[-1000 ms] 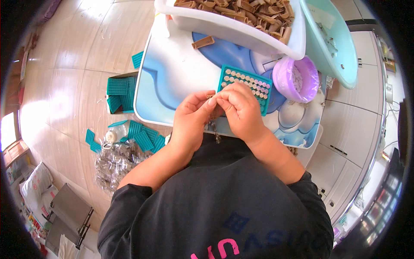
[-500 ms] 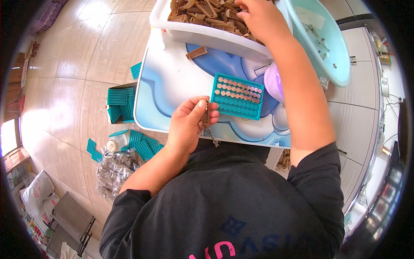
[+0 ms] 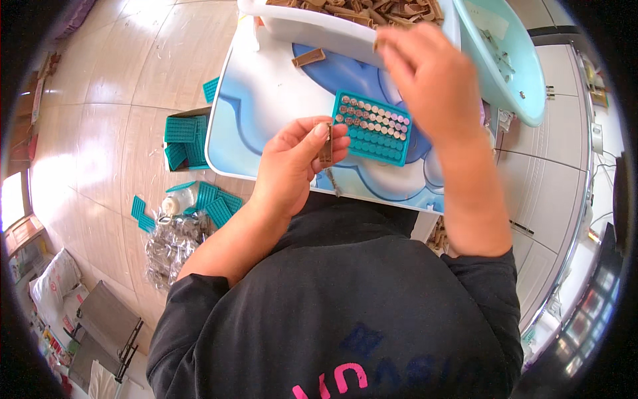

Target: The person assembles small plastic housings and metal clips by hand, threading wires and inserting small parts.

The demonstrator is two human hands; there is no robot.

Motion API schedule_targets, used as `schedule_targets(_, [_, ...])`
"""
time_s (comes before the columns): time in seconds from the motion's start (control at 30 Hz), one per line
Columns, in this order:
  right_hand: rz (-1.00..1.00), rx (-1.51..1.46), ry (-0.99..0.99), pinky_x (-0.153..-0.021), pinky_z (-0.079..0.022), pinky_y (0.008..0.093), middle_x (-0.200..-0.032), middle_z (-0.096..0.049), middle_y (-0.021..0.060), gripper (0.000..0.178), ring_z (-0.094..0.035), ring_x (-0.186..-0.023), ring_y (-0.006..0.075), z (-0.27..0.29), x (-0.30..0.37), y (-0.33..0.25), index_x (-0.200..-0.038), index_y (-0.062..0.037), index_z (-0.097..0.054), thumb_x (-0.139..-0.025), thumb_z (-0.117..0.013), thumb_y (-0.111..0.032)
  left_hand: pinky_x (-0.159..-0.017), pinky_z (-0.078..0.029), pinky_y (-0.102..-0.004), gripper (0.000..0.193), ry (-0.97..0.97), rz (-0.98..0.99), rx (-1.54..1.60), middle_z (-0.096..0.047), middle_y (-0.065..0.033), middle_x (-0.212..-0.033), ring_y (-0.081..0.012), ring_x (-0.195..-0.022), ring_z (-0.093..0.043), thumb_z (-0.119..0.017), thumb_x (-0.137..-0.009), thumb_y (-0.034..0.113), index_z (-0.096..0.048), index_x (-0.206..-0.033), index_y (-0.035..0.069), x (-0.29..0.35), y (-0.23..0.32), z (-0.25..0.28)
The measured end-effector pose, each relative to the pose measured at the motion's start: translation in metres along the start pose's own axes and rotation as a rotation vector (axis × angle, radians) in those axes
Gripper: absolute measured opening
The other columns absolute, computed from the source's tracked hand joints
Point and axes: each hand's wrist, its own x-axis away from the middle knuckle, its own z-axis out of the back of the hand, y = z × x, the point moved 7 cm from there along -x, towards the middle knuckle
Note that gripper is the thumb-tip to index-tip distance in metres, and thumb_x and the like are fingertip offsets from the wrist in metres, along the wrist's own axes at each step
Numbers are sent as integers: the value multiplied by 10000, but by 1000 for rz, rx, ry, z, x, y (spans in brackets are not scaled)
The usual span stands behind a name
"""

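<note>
My left hand (image 3: 286,159) is closed over the front edge of the table, pinching a narrow brown plastic piece (image 3: 326,149) upright between thumb and fingers. My right hand (image 3: 432,80) is in the air just on the near side of the white bin (image 3: 319,26), blurred by motion. Its fingers are pinched, and a small brown piece (image 3: 377,45) shows at the tips, mostly hidden. Between and below the hands lies a teal tray (image 3: 375,154) with rows of round recesses. Small round metallic discs (image 3: 372,116) fill its far rows; the near rows show bare teal.
The bin holds many brown pieces (image 3: 372,12). One loose brown piece (image 3: 309,58) lies on the blue-and-white table (image 3: 259,100). A pale aqua basin (image 3: 531,100) stands right. Left on the floor are a box of teal trays (image 3: 183,130), loose trays and a clear plastic bag (image 3: 176,256).
My right hand has come out of the bin toward me, with a small brown piece at its fingertips. My left hand still pinches its brown piece.
</note>
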Motion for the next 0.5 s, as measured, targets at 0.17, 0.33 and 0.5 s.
schedule_targets(0.17, [-59,-242,-118,-636,-501,356,-903,-551,103,214,-601,-766,284,-25,67,-25,-985,-39,-610,-782,-624,-104,-785,-519,-306,233,-88,-13,-4,-622,-116,-987,-176,-863,-620,-523,-931,164,-517,-1075,-19,-4,-2,-23])
schedule_targets(0.33, [-305,-801,-224,-723,-500,303,-1058,-549,123,356,-578,-899,238,-23,100,-22,-1089,-13,-591,-742,-667,-37,-775,-519,-300,223,-88,37,-27,-620,-102,-962,-164,-834,-617,-509,-938,168,-528,-1064,-16,-3,-13,-21])
schedule_targets(0.5, [-348,-866,-284,-709,-495,283,-1118,-546,111,359,-581,-801,179,-21,120,-4,-1065,-12,-599,-716,-685,3,-765,-527,-301,215,-144,128,-39,-619,-91,-944,-154,-817,-616,-497,-943,168,-538,-1046,-16,3,-24,-28])
